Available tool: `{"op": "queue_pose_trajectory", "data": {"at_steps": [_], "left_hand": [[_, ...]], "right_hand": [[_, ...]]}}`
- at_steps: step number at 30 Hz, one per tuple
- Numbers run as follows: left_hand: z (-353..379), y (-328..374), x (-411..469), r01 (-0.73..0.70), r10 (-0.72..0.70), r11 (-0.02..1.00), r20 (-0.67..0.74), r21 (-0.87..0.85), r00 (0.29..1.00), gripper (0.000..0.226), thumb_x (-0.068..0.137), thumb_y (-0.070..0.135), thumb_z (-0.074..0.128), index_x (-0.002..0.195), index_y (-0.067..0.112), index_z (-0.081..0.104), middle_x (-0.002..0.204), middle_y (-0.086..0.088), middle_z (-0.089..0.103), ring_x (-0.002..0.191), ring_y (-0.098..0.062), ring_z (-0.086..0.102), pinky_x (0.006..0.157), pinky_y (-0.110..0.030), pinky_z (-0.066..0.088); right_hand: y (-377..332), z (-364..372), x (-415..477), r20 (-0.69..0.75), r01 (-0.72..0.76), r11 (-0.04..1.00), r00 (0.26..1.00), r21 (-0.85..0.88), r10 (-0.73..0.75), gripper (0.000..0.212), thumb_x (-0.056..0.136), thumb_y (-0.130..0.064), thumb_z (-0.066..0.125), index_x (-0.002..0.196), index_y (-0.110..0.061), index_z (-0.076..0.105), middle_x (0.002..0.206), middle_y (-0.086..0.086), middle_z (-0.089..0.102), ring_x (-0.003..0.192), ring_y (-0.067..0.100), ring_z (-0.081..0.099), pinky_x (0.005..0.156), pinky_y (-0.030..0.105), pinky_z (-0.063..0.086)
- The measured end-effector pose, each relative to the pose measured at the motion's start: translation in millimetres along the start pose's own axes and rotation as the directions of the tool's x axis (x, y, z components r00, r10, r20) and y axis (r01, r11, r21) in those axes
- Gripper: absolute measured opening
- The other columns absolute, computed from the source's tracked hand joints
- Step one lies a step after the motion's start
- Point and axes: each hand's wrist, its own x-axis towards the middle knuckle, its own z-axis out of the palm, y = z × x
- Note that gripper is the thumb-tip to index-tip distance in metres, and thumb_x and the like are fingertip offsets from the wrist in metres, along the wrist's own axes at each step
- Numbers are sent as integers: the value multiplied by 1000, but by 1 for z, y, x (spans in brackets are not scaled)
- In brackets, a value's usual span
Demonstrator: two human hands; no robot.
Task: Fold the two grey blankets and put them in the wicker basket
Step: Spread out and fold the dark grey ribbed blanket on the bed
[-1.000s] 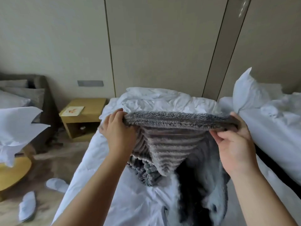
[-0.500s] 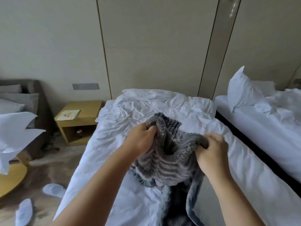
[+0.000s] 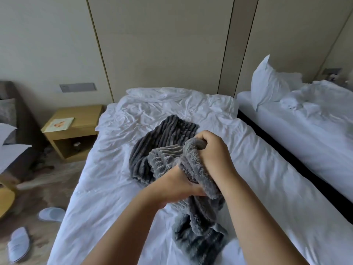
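A fluffy grey blanket [image 3: 198, 224] hangs bunched over the middle of the white bed [image 3: 114, 188]. My right hand [image 3: 212, 150] grips its upper fold in a fist. My left hand [image 3: 175, 186] holds the fabric just below and to the left, its fingers tucked under the cloth. A darker grey ribbed blanket [image 3: 164, 138] lies crumpled on the bed behind my hands. No wicker basket is in view.
A wooden nightstand [image 3: 74, 129] with a card on top stands left of the bed. White slippers [image 3: 50, 214] lie on the floor at the left. A second bed [image 3: 309, 142] with a pillow [image 3: 267, 83] stands at the right across a narrow gap.
My hands have come down and together, from holding the blanket's edge stretched wide to bunching it close above the bed. The view has tilted down, baring the ribbed blanket behind.
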Motion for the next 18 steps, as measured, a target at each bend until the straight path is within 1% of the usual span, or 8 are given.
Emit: {"op": "queue_pose_trajectory", "data": {"at_steps": [3,5,7,9,12,14,16,18], "left_hand": [[-2,-10,8,-33,104,982,-379,188,919,14,73,17,78,83,17,69,77,5,70,78,-12,65,68,-33,53],[-7,-14,10,-51,75,997,-561,58,825,6,75,11,72,73,16,70,69,3,70,70,-14,65,61,-35,52],[-15,-13,9,-79,-71,977,-653,-197,754,9,73,12,67,79,16,71,74,0,73,75,-17,70,62,-34,57],[-25,-12,8,-104,-209,913,-674,-393,709,22,71,17,62,91,18,71,83,-1,75,79,-18,72,60,-30,57],[-36,-6,4,-143,-299,838,-662,-526,687,23,74,19,60,96,20,68,83,-2,75,75,-18,73,57,-27,55],[-38,-1,2,-151,-291,830,-646,-538,706,27,72,20,61,98,18,68,86,-4,75,78,-21,73,62,-31,56],[-37,1,0,-139,-238,857,-620,-497,747,30,70,22,61,99,20,69,89,-3,75,81,-20,73,63,-31,56],[-38,-1,-2,-131,-207,871,-595,-473,777,31,69,25,63,100,23,69,91,-1,75,82,-17,73,63,-29,57]], "right_hand": [[2,6,-7,6,29,994,1000,109,-30,18,77,-2,57,81,-19,59,80,-4,64,76,11,59,66,26,48],[11,11,-12,7,42,958,999,282,-46,27,70,-5,56,86,-26,60,88,-7,65,83,7,61,72,23,51],[33,17,-15,-22,49,911,999,409,-43,48,62,-8,53,98,-39,57,102,-14,62,99,2,59,84,19,50],[68,30,-19,16,-39,934,999,355,36,64,58,-15,58,113,-47,46,121,-15,52,116,3,49,98,28,45],[128,64,-34,213,-312,950,929,9,303,101,48,-32,77,138,-28,33,138,2,45,128,23,44,105,45,41],[166,87,-58,292,-427,886,837,-182,463,90,52,-34,77,135,-22,44,131,1,51,119,23,51,99,39,46],[192,99,-80,253,-563,814,774,-143,580,49,67,-33,70,113,-19,61,101,2,66,91,21,63,82,36,51],[205,96,-82,132,-648,760,750,-45,648,16,83,-26,61,93,-15,67,90,13,71,84,30,65,78,38,51]]}}
